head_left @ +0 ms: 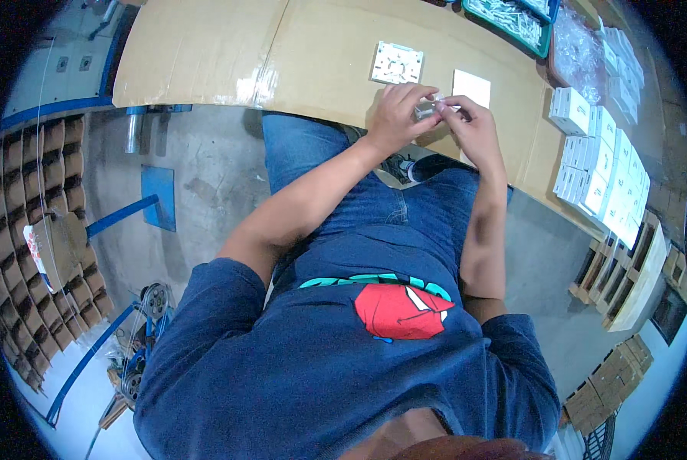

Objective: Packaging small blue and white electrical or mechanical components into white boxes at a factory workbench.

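Observation:
My left hand (397, 115) and my right hand (473, 126) meet over the near edge of a cardboard-covered table (228, 54). Together they pinch a small clear plastic packet (429, 107) with a pale part inside. Just beyond my hands lies a white square switch plate (396, 63) with cut-outs, face up. A plain white flat plate (472, 87) rests to its right, partly hidden by my right hand.
Rows of small white boxes (600, 165) line the table's right side. A green tray (512, 21) of pale parts and a clear bag (577, 50) sit at the far right. Divided cardboard crates (29, 230) stand on the floor at left, more cartons (611, 376) at right.

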{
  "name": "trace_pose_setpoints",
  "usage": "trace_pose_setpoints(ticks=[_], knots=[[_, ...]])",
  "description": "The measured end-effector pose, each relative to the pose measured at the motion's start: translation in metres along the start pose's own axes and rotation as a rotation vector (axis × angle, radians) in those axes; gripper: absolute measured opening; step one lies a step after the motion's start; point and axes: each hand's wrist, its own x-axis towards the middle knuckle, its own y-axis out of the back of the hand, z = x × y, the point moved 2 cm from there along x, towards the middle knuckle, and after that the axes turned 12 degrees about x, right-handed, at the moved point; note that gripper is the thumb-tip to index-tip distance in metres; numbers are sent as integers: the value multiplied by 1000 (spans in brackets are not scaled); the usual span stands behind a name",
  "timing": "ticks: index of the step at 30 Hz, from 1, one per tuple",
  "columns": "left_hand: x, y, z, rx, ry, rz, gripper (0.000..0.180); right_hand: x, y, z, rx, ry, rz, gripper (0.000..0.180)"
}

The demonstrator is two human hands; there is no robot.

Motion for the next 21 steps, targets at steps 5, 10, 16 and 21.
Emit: trace_pose_setpoints(ticks=[5,10,16,21], knots=[[2,-1,-1,-20,33,-1,44,2,3,6,-47,-17,7,21],[0,2,-1,3,155,-46,40,8,2,-13,-38,-32,-17,22],[2,2,5,-40,176,-76,41,58,51,-28,-64,105,93,21],[3,1,11,17,119,-90,41,131,122,-39,-317,371,338,24]])
